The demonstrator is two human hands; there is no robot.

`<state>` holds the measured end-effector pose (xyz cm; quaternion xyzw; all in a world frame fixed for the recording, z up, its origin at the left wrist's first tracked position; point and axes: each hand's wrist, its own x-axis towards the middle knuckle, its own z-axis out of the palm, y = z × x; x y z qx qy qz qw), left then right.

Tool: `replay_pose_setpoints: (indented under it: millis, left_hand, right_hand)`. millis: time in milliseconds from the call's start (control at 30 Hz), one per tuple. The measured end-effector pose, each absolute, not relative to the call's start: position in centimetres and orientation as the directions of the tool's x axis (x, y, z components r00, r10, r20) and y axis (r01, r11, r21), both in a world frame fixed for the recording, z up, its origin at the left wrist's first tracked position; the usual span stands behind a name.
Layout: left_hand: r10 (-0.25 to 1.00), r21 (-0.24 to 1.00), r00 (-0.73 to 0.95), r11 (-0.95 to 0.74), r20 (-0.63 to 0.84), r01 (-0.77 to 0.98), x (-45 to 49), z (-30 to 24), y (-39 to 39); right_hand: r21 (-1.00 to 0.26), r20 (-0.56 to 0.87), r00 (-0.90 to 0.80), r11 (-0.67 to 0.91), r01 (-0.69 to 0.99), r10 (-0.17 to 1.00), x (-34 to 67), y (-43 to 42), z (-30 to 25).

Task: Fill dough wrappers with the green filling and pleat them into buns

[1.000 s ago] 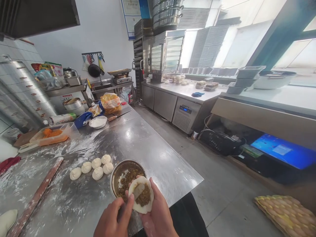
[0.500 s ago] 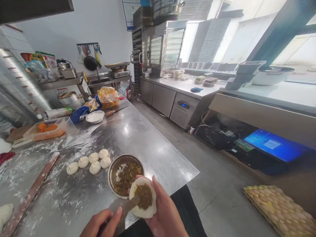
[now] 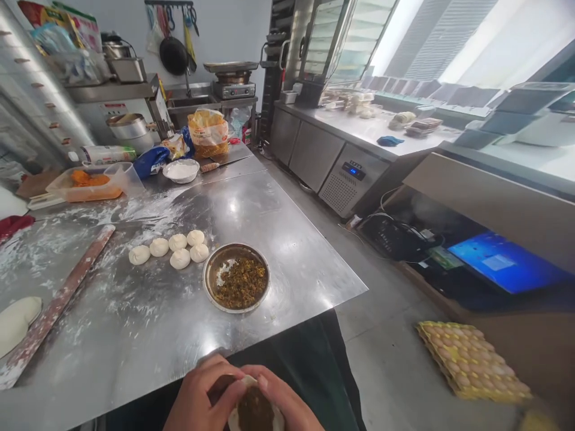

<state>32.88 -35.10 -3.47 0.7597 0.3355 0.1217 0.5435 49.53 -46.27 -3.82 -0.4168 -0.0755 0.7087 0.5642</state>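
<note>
Both hands have drawn back from the steel bowl, and the filled dough now sits low against the person's body instead of over the bowl. The left hand [image 3: 202,392] and right hand [image 3: 283,401] are curled around 1 dough wrapper [image 3: 255,414], gripping it from either side, their fingers nearly meeting above it. The wrapper is pale and soft, with a dark brown mound of minced filling on top, and the bottom frame edge cuts it off.

Both hands are past the near edge of the stainless steel desk [image 3: 287,251], above dark clothing, and neither touches the desk. A strip of steel lies between that edge and 1 steel bowl [image 3: 236,278], which holds the rest of the brown filling and a smear of white. Just left of the bowl sit 6 dough balls [image 3: 179,258], close together in 2 loose rows, none touching the bowl.

Further left, 1 flour-dusted wooden rolling pin [image 3: 58,305] lies slantwise near the desk's left side, with 1 flattened dough piece [image 3: 15,323] beside it. Past the desk's right edge, open floor [image 3: 386,359] runs toward 1 yellow egg tray [image 3: 471,362].
</note>
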Motion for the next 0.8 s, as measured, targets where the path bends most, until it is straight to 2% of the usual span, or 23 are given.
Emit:
replay_pose_setpoints:
  millis: [133, 300, 433, 667, 800]
  left_hand:
    - [0.661, 0.898, 0.737, -0.23, -0.138, 0.374, 32.2, -2.7, -34.7]
    - [0.699, 0.84, 0.715, -0.402, 0.023, 0.365, 31.9, -3.3, -35.5]
    - [0.674, 0.783, 0.731, -0.511, 0.11, 0.354, 31.8, -3.5, -35.6]
    - [0.639, 0.725, 0.749, -0.599, 0.177, 0.34, 31.9, -2.5, -35.6]
    - [0.565, 0.569, 0.788, -0.741, 0.243, 0.356, 32.1, -2.2, -35.3]
  right_hand:
    - [-0.585, -0.502, 0.018, -0.324, -0.744, 0.865, 48.9, -45.7, -4.8]
    - [-0.717, -0.43, 0.064, -0.297, -0.631, 0.901, 48.4, -45.0, -4.3]
    - [-0.795, -0.376, 0.056, -0.291, -0.532, 0.925, 48.6, -44.8, -3.1]
    - [-0.823, -0.407, 0.053, -0.341, -0.455, 0.912, 48.8, -44.5, -2.6]
    - [-0.872, -0.396, 0.076, -0.349, -0.343, 0.915, 48.9, -44.4, -2.7]
